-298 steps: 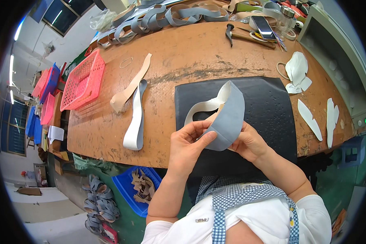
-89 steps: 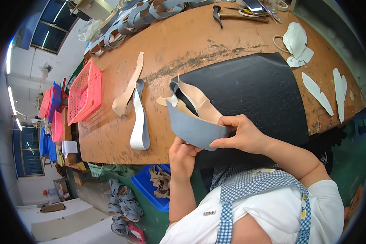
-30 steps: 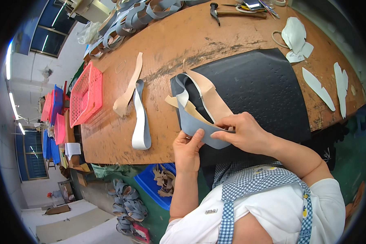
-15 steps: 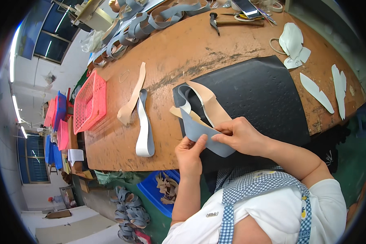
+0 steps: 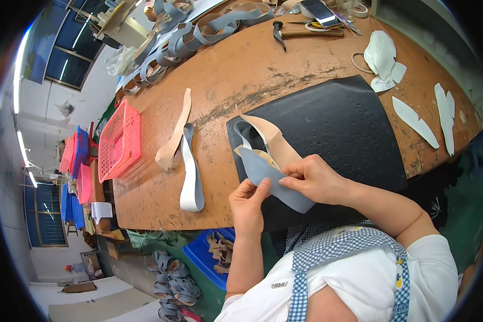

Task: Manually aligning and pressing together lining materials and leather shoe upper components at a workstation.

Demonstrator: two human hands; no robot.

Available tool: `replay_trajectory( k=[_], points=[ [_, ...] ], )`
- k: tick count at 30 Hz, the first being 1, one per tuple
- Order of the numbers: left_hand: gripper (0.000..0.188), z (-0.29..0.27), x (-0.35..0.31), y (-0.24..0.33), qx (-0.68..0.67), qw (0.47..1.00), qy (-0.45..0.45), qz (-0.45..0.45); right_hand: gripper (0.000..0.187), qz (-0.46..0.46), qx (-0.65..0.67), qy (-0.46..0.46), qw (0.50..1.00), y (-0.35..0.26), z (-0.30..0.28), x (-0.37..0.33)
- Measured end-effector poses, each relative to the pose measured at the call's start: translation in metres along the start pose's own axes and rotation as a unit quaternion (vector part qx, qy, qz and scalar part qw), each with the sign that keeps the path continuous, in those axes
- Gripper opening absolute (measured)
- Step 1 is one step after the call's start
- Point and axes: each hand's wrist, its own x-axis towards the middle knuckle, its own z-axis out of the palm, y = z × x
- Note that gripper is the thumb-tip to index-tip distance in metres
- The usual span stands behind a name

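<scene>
"What's far left of the left grip (image 5: 247, 208)?"
"White walls (image 5: 42, 104), dark windows (image 5: 75, 75), lit tubes (image 5: 20, 70)."
"Ahead of it?"
"A scuffed brown counter (image 5: 225, 72)."
"And below the grip, past the counter's edge?"
"Green floor (image 5: 212, 296)."

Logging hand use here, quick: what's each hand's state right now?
Left hand: closed, pinching the grey-blue band between thumb and fingers.
Right hand: closed, pinching the same grey-blue band.

- Upper centre: bare wooden tabletop (image 5: 241, 67) gives a hand passage below the hammer (image 5: 314, 33).
- Left: pink plastic basket (image 5: 121, 144) blocks sideways reach.
- Centre-left: looped grey-white strip (image 5: 189, 185) lies between basket and left hand (image 5: 247, 206).
</scene>
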Motion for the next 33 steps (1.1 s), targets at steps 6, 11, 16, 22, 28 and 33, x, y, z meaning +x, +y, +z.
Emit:
replay_trajectory(
  k=[6, 11, 16, 22, 28, 33],
  points=[
    [0.008, -0.008, 0.008, 0.005, -0.053, 0.999, -0.001, -0.006, 0.021, -0.007, 0.022, -0.012, 1.000, 0.002, 0.002, 0.000],
    [0.008, -0.009, 0.012, 0.009, -0.014, 1.000, -0.014, 0.008, 0.020, -0.006, 0.025, -0.009, 1.000, 0.001, 0.002, 0.004],
    [0.010, -0.010, 0.015, 0.013, -0.013, 1.000, -0.019, 0.006, 0.019, -0.008, 0.047, -0.021, 0.999, 0.001, 0.001, 0.006],
    [0.012, -0.013, 0.015, 0.014, -0.048, 0.998, -0.043, 0.011, 0.019, 0.003, 0.081, -0.014, 0.997, 0.005, 0.004, 0.009],
    [0.021, -0.020, 0.017, 0.012, -0.178, 0.974, -0.133, -0.043, 0.024, 0.004, 0.122, -0.019, 0.992, 0.003, 0.001, 0.007],
    [0.020, -0.020, 0.017, -0.004, -0.164, 0.979, -0.084, -0.085, 0.031, -0.010, 0.091, -0.007, 0.996, -0.003, 0.004, 0.005]
  ],
)
